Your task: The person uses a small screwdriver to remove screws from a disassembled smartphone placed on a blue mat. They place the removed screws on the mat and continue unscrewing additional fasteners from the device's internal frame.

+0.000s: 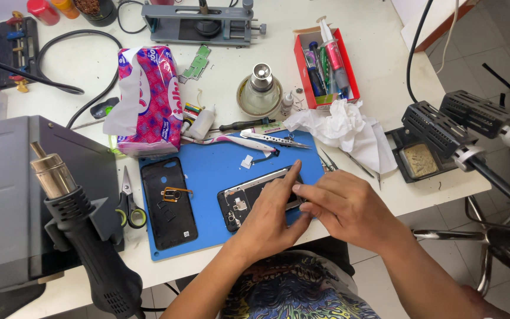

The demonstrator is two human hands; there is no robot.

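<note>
An opened black phone body (240,204) lies on a blue work mat (208,171), its inner parts showing. My left hand (270,215) rests on top of it, index finger stretched toward its upper right corner. My right hand (346,207) comes in from the right, fingertips touching the phone's right end beside my left index finger. Neither hand visibly holds a tool. A black phone back cover (168,204) with a small gold ring part lies on the mat's left side.
Tweezers (275,139), a toothbrush (225,140) and a crumpled white tissue (349,130) lie behind the mat. Scissors (128,204) and a hot-air gun (81,227) stand at left. A red tool box (326,62), tissue pack (151,97) and soldering stand (438,127) surround the area.
</note>
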